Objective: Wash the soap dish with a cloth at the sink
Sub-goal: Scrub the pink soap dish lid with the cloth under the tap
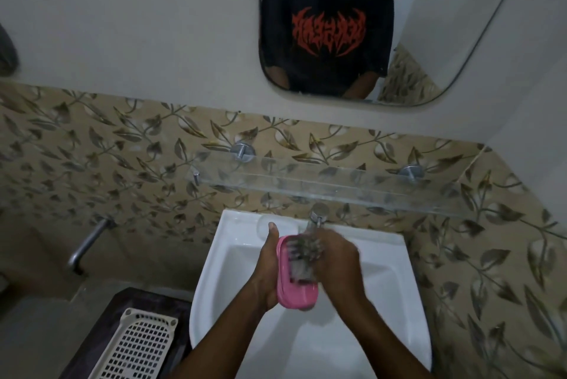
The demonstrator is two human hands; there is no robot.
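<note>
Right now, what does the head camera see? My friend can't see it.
Over a white sink, the left hand holds a pink soap dish while the right hand rubs it with a grey cloth.

Overall light: dim, flat, cool grey cast.
Brightest area: white sink [395, 271] basin.
Shadows: soft; dark lower-left corner around the slotted tray [138, 345].
Glare: faint sheen on the glass shelf [337, 191].
Blur: motion smear on the right hand [336, 262] and cloth [306, 251].
Distortion: wide-angle bowing; tile border and mirror [460, 25] edges curve.
</note>
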